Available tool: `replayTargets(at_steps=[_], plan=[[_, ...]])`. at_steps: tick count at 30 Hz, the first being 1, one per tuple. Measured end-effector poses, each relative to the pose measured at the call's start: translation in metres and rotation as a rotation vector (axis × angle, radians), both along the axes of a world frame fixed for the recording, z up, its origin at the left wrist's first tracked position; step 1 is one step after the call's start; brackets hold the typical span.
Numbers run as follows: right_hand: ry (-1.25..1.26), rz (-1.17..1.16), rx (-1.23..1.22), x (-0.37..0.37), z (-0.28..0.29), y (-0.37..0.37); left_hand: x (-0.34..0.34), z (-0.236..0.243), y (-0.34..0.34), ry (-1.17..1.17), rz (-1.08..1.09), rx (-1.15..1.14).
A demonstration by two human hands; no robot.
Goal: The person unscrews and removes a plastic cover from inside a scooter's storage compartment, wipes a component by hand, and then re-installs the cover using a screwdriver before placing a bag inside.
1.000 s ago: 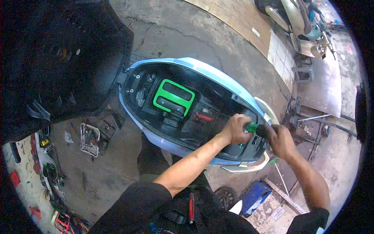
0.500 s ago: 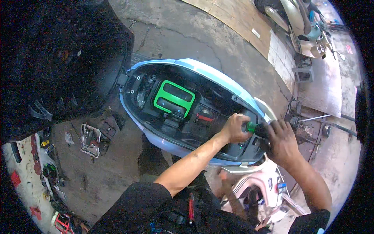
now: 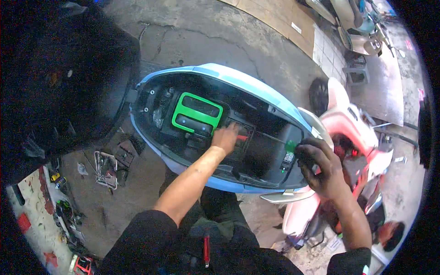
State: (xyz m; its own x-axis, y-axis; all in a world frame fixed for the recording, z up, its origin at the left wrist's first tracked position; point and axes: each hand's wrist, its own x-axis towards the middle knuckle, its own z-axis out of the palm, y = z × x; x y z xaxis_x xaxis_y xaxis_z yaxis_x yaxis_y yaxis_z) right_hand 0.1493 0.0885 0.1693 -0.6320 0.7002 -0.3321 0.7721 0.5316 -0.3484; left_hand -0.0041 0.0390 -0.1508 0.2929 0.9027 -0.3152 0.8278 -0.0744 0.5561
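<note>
An opened scooter under-seat compartment (image 3: 256,160) with a light blue rim lies before me. My left hand (image 3: 225,137) reaches into its middle, beside a red part (image 3: 242,137) in a recess. Its fingers are blurred and partly hidden, so I cannot tell whether they grip anything. Left of that hand sits a bright green frame (image 3: 198,112) over black blocks. Over the compartment's right end, my right hand (image 3: 323,167) is closed around the dark end of a screwdriver with a green handle (image 3: 290,146). A thin shaft runs from it toward the recess.
The raised black seat (image 3: 68,91) fills the upper left. A pink-white scooter (image 3: 343,123) stands at the right, another scooter (image 3: 348,27) at the far right. Metal parts (image 3: 106,168) lie on the floor at left. A white stool (image 3: 356,75) stands beyond.
My left hand has left the green handle and moved left, down into the compartment's middle. My right hand still holds the screwdriver, whose shaft now shows. The view has shifted slightly.
</note>
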Motion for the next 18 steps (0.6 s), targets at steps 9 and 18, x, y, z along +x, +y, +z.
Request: replayTargets(at_steps=[9,18], plan=[[0.192,-0.388,0.39,-0.001,-0.04,-0.008,-0.003,0.007,0.004,0.006,-0.18,-0.112],[0.609,-0.482,0.304,0.016,-0.071,-0.003,0.0,0.004,-0.008,0.085,-0.123,0.011]])
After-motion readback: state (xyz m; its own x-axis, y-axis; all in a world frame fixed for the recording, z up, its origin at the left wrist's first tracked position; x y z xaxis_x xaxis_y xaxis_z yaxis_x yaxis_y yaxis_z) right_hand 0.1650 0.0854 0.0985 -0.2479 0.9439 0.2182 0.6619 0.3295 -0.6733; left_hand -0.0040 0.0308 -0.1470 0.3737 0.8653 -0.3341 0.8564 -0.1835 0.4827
